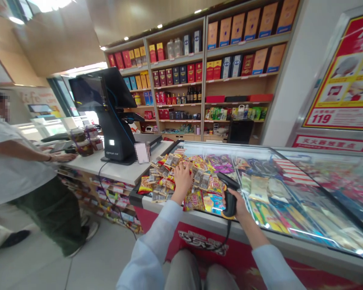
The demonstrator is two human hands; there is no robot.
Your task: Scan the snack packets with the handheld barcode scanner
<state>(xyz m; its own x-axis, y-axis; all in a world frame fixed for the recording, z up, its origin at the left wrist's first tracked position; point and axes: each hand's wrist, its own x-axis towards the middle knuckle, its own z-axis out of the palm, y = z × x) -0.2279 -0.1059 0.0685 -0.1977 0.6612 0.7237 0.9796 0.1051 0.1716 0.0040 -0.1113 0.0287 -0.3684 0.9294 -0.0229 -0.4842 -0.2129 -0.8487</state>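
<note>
My left hand (183, 177) rests on a heap of small snack packets (161, 177), its fingers apart and spread over the wrappers. The packets are red, yellow and brown and lie on the glass top of a chest freezer (296, 237). My right hand (237, 203) is wrapped round the grip of a black barcode scanner (230, 197), whose head points left toward the heap. A cable hangs down from the scanner. One red and yellow packet (194, 200) lies at the near edge, just right of my left wrist.
Left of the freezer, a white counter (121, 171) carries a black checkout terminal (115, 133) and several jars (84, 145). A person (33, 169) in a white top stands there. Behind are shelves (178, 60) of boxes and bottles. Frozen goods (260, 187) show under the glass.
</note>
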